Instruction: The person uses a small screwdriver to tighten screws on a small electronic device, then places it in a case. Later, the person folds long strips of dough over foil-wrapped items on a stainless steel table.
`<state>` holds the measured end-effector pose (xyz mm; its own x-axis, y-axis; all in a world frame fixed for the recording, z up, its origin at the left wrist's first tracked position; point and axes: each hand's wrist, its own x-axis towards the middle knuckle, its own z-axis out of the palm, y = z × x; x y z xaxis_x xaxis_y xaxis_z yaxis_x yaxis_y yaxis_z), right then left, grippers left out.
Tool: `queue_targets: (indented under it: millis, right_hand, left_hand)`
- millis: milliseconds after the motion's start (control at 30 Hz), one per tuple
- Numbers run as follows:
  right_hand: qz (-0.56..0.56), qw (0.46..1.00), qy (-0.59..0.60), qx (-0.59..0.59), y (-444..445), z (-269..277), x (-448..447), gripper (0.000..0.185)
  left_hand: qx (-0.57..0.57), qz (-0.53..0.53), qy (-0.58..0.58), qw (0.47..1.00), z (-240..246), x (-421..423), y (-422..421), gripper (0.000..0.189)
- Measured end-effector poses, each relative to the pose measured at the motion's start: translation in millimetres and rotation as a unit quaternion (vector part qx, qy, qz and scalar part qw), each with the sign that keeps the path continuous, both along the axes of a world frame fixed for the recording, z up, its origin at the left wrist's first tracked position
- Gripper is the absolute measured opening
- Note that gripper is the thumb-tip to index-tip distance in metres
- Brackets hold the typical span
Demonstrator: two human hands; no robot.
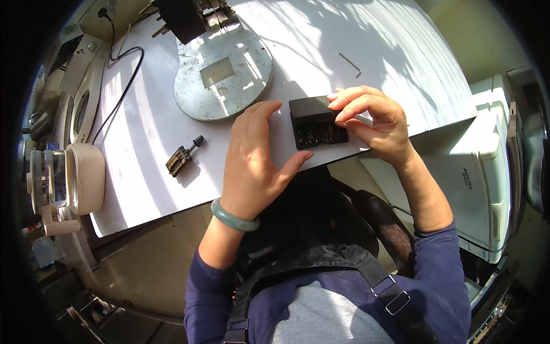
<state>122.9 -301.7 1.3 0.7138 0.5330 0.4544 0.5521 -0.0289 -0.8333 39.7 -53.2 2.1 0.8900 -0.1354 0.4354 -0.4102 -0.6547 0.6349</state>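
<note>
A small black case [316,109] lies on the white tabletop with its hinged lid raised. Its lower half holds several small pieces in rows, too dark to name. The fingertips of my right hand [374,120] pinch the right edge of that lid. My left hand [258,159] is held just left of the case, empty, thumb spread from the fingers. Left of it rests a small metal clamp-like fixture [179,160] with a black-knobbed screw. Beyond my left hand stands a machine's grey metal base [219,101], worn and pierced by a rectangular opening. An L-shaped hex key [350,64] lies farther back.
The machine's dark upper part [184,19] rises at the back. A black cable [124,90] curves along the table's left side. A glass kettle [51,180] stands at the left edge. A white chest freezer [468,172] is on the right, beside a dark chair armrest [382,223].
</note>
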Motion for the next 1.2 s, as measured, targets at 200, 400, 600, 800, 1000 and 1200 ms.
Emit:
queue_targets:
  millis: [200, 400, 600, 800, 1000, 1200]
  right_hand:
    - [0.053, 0.998, 0.0, -0.034, -10.8, -2.4, -1.2, 0.022]
    - [0.003, 0.993, -0.031, -0.11, -4.2, 6.7, -3.4, 0.043]
    - [-0.021, 0.975, -0.013, -0.219, 4.1, 15.8, -1.1, 0.06]
    - [0.004, 0.97, -0.093, -0.225, 2.1, 17.7, -2.3, 0.058]
    - [0.014, 0.973, -0.056, -0.224, 4.5, 14.9, -7.2, 0.055]
    - [0.0, 0.961, -0.109, -0.255, 1.9, 15.2, -9.7, 0.055]
  left_hand:
    - [0.016, -0.056, -0.02, 0.998, -9.0, 7.3, -6.7, 0.093]
    - [0.013, -0.045, -0.02, 0.999, -14.8, 11.0, -10.7, 0.095]
    - [-0.011, -0.036, -0.019, 0.999, -14.8, 7.3, -11.1, 0.099]
    - [-0.035, -0.056, -0.033, 0.997, -16.2, 7.8, -8.6, 0.103]
    - [0.005, -0.06, -0.025, 0.998, -13.4, 5.8, -7.3, 0.093]
    - [0.029, -0.049, -0.021, 0.998, -13.1, 4.7, -11.2, 0.083]
